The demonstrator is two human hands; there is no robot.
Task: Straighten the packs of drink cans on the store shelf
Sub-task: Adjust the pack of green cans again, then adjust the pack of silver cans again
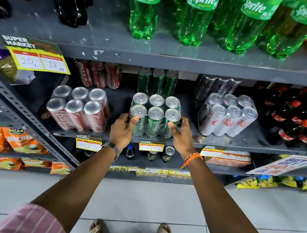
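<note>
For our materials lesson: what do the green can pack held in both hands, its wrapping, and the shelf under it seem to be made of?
Green can pack: probably aluminium; the tops are silvery, dull-shiny, with pull tabs.
Wrapping: likely thin clear plastic film; it wrinkles and glints over the cans.
Shelf: seemingly painted metal, grey and glossy, with reflections and chipped paint on the edge above.
The left hand and right hand clasp the pack's front corners.

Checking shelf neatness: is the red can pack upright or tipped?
Tipped: the red can pack leans left, tops angled, unlike the squarer green pack.
</note>
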